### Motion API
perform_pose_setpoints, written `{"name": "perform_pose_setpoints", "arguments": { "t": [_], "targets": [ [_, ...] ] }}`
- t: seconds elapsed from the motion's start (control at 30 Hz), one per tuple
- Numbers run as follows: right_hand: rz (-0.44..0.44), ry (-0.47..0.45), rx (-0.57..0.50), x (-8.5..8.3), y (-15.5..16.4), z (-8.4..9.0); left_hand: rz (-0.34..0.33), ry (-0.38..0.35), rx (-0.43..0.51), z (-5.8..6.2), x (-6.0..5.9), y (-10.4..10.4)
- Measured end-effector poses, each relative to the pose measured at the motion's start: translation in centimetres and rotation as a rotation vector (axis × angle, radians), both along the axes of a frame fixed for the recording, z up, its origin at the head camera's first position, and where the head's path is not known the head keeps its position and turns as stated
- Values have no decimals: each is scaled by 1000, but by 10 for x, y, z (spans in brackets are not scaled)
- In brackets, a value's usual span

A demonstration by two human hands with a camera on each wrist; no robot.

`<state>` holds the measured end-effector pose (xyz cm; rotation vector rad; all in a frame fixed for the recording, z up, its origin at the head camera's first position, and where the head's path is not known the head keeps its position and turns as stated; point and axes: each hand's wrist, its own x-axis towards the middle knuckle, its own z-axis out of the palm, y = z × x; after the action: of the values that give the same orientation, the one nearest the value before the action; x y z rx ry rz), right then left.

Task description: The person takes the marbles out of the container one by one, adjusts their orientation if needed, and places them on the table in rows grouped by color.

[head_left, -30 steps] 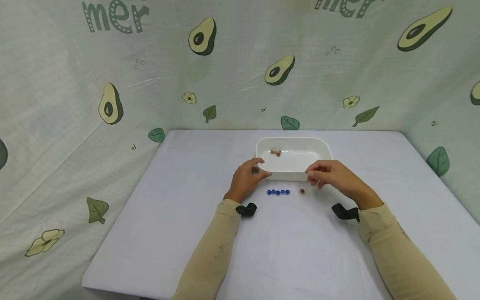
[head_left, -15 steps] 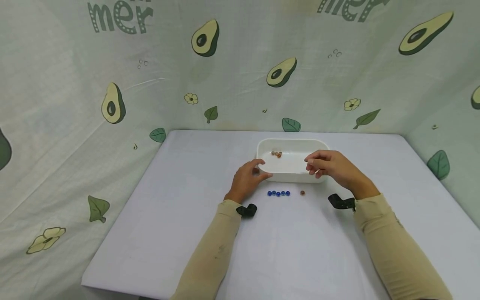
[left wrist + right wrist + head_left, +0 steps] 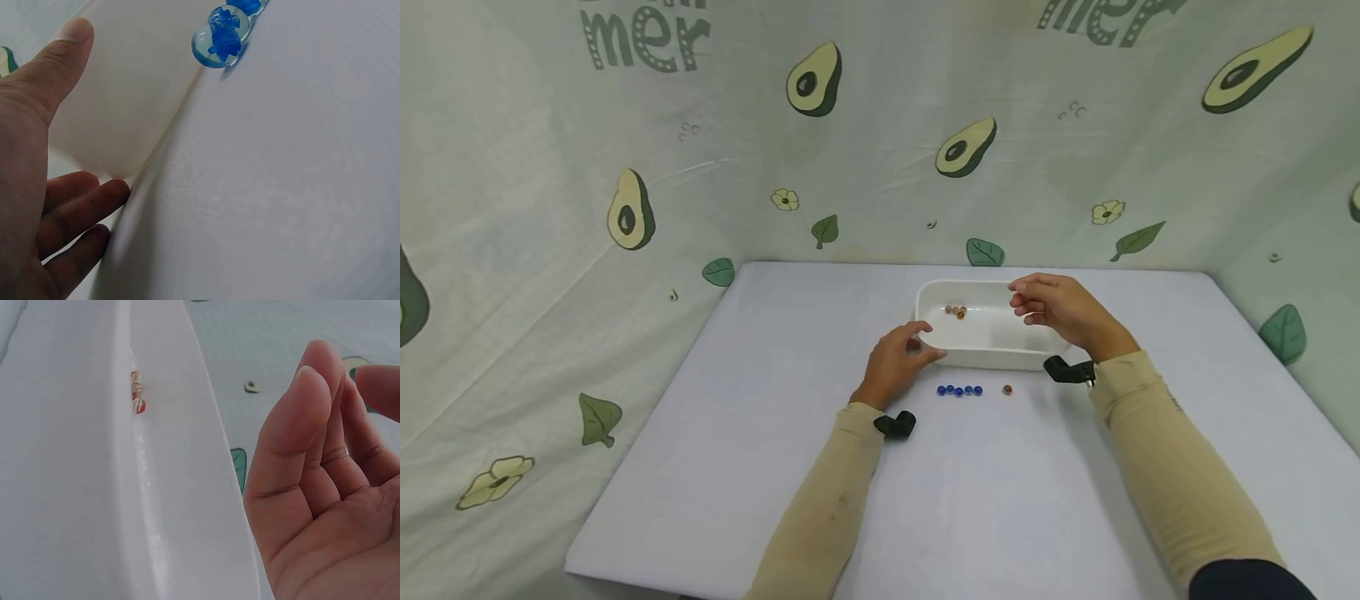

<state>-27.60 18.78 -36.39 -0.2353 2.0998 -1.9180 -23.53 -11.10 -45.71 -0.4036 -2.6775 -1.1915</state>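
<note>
My left hand (image 3: 893, 365) holds the near left corner of a white tray (image 3: 992, 359), thumb against its front wall and fingers around the side. In the left wrist view, the thumb (image 3: 59, 69) lies along the tray wall (image 3: 125, 94). My right hand (image 3: 1060, 310) hovers above the tray's right part, fingers loosely bent; nothing shows in it in the right wrist view. Several brown marbles (image 3: 960, 315) sit together in the tray's left part. In front of the tray, blue marbles (image 3: 958, 392) form a short row, with one brown marble (image 3: 1007, 389) to their right.
A white-covered table (image 3: 760, 483) bears everything. Behind and to the left hangs a pale green cloth (image 3: 880, 100) printed with avocados, leaves and flowers. Each wrist wears a black camera mount (image 3: 895, 425).
My right hand has moved from the tray's front edge forward and up over the tray. The left hand stays on the corner, and the marbles keep their places.
</note>
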Motion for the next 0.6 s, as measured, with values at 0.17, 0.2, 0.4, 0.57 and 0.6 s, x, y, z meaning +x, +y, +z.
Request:
{"name": "perform_pose_setpoints", "arguments": {
  "t": [0.17, 0.2, 0.4, 0.57, 0.6],
  "targets": [
    [-35, -32, 25, -13, -3, -5, 2, -25, -5, 1, 1, 0],
    [-49, -37, 32, -16, -4, -6, 1, -29, -6, 2, 1, 1],
    [-39, -37, 67, -29, -15, -5, 11, -23, -4, 2, 1, 0],
    [-33, -28, 110, -40, -25, -3, 10, -19, -2, 0, -1, 0],
    [-31, -25, 122, -42, -27, -3, 10, -24, -2, 0, -1, 1]
  ]
}}
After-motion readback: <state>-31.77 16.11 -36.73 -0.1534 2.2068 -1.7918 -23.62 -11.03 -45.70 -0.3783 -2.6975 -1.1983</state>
